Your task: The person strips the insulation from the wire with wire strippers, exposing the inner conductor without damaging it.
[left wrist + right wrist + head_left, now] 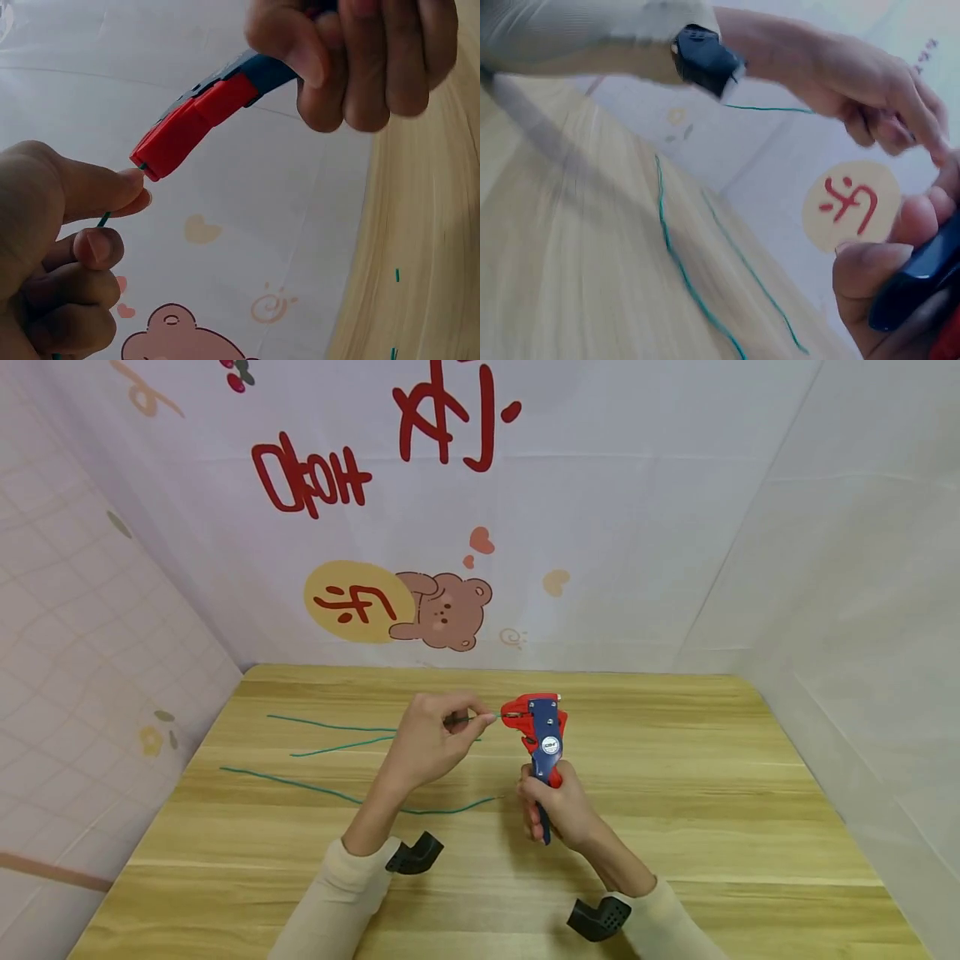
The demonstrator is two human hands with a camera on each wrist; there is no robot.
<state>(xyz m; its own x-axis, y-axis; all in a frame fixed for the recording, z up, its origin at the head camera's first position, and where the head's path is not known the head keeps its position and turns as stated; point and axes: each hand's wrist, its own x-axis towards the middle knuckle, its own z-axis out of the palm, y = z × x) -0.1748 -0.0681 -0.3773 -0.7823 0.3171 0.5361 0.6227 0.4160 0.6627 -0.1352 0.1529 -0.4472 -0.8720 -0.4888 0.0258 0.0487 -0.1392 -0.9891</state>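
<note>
Spreading beneath everything, a wood-grain worktop fills the lower half. Above it, a person's left hand and right hand are near each other. The right fingers wrap the handles of a red-and-blue wire stripper, its nose pointing left. The left fingers, nearer that nose, pinch a single green wire just outside it; the wire runs sideways, rightward into the mouth, how deep cannot be told. Other green wires lie on the worktop.
</note>
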